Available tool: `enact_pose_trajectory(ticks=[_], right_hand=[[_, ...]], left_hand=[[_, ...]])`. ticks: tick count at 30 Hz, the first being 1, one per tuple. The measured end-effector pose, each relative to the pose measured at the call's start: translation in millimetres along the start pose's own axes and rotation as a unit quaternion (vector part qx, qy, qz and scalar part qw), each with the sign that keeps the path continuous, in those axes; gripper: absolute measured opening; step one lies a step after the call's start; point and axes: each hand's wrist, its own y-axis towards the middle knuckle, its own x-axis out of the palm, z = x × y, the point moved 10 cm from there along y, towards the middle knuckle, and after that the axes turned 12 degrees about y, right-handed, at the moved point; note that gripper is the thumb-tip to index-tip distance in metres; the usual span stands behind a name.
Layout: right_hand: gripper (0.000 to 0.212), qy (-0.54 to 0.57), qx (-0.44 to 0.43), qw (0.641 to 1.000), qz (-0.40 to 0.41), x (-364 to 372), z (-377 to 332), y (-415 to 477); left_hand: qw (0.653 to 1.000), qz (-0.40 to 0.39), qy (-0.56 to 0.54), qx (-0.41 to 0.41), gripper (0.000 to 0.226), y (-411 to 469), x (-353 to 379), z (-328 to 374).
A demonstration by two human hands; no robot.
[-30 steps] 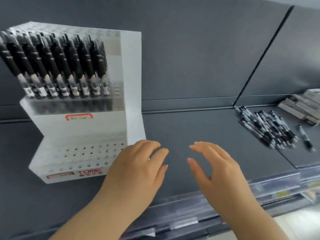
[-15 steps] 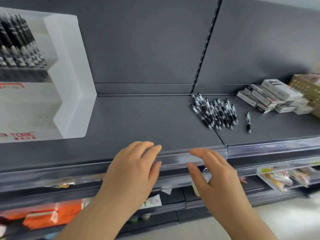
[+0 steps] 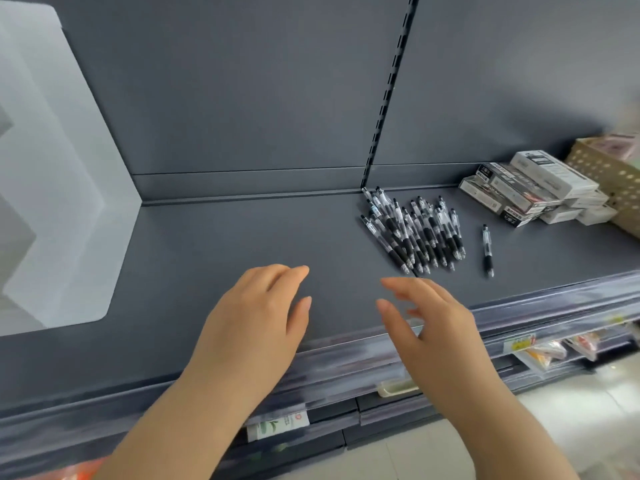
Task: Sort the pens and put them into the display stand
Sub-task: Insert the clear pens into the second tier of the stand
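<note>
**Two empty hands over the shelf, pens piled to the right**

In the lower middle of the frame the left hand (image 3: 252, 327) is held palm down, its fingers close together and gently bent, gripping nothing. Just to its right, with a clear gap between them, the right hand (image 3: 429, 327) is also palm down, its fingers spread and loosely curved, and it too holds nothing. Both hands are over the front part of a dark grey shelf (image 3: 214, 244); whether they touch its surface cannot be told.

Up and to the right of the right hand, near its fingertips but apart from them, a pile of pens (image 3: 415, 230) lies on the shelf, black and clear barrels lying roughly side by side. A single pen (image 3: 487, 249) lies alone just right of the pile. Further right, at the back of the shelf, several flat boxes (image 3: 530, 188) are stacked, and a pale perforated basket (image 3: 609, 181) stands beside them at the right edge of the frame.

At the far left the white display stand (image 3: 59, 202) rises along the edge, only its blurred side wall in view, well apart from the pens.

Behind everything a grey back panel (image 3: 242, 98) runs across the top, split by a slotted upright (image 3: 391, 88). Below the hands a blurred price rail (image 3: 346, 362) fronts the shelf, with lower shelves and a pale floor (image 3: 571, 410) beneath.
</note>
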Motion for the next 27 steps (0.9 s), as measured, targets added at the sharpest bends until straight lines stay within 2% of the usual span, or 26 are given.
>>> enact_pose_trajectory(ticks=[7,14,19,23,27], right_hand=[[0.03,0.006,0.037,0.998,0.045,-10,26,36],[0.023,0.009,0.061,0.996,0.065,-38,72,77],[0.022,0.016,0.075,0.997,0.032,-60,108,118],[0.02,0.007,0.049,0.999,-0.001,-84,131,151],[0.006,-0.045,0.04,0.998,-0.019,-108,163,182]], left_hand=[[1.0,-0.019,-0.017,0.016,0.033,49,30,3],[0.996,-0.085,-0.017,0.0,0.028,73,70,18],[0.99,-0.12,-0.028,-0.063,0.025,91,89,42],[0.986,-0.131,-0.032,-0.095,0.029,108,102,74],[0.978,-0.157,0.0,-0.135,0.032,129,123,98]])
